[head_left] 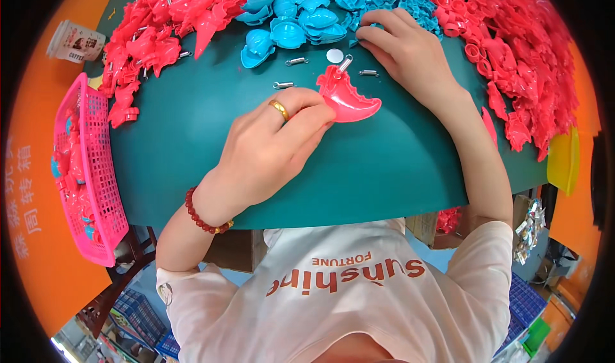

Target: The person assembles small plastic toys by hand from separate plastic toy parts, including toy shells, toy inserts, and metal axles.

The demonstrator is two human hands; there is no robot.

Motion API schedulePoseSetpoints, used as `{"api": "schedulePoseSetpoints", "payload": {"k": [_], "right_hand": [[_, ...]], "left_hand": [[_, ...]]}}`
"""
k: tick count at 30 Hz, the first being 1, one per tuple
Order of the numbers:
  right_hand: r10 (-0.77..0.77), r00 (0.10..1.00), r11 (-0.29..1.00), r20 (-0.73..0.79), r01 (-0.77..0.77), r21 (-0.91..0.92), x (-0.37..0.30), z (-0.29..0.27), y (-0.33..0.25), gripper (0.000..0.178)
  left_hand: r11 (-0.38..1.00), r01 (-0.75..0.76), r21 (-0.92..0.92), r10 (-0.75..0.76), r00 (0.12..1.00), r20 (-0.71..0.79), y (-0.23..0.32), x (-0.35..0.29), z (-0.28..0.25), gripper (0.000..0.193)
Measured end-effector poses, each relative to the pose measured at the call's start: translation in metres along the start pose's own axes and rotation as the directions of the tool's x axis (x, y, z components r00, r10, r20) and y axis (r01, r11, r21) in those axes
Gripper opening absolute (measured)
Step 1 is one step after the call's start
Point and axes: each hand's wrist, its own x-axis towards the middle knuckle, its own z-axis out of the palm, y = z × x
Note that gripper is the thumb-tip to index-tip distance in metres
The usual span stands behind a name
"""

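Between the thumb and fingers of my left hand (275, 135) is a glossy red plastic crescent-shaped toy part (349, 103) with one jagged edge. A metal spring (345, 63) stands at its top end. My right hand (410, 58) reaches to the near edge of a heap of small blue plastic pieces (400, 4). Its thumb and index fingertips come together at a small blue piece (353, 42), partly hidden by them. Loose springs (296, 61) and a white disc (334, 55) lie on the green table just beyond the red part.
Larger blue shells (288, 33) sit at the far middle. Red parts are heaped at far left (150, 46) and right (532, 55). A pink basket (102, 190) with red and blue parts stands left, near a paper cup (75, 41). A yellow container (564, 161) is at right.
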Motion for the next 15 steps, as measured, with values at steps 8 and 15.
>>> {"api": "schedulePoseSetpoints", "payload": {"k": [8, 15], "right_hand": [[-0.12, 0.99, 0.991, -0.069, 0.123, 0.049, 0.014, -0.017, -0.013, 0.019], [0.091, 0.992, 0.892, -0.091, -0.041, 0.45, 0.004, -0.015, -0.052, 0.017]], "left_hand": [[0.987, -0.044, 0.153, 0.053, 0.997, -0.058, -0.009, -0.005, 0.003, 0.025], [0.982, -0.042, 0.187, 0.053, 0.997, -0.056, -0.01, -0.005, 0.005, 0.026]]}}
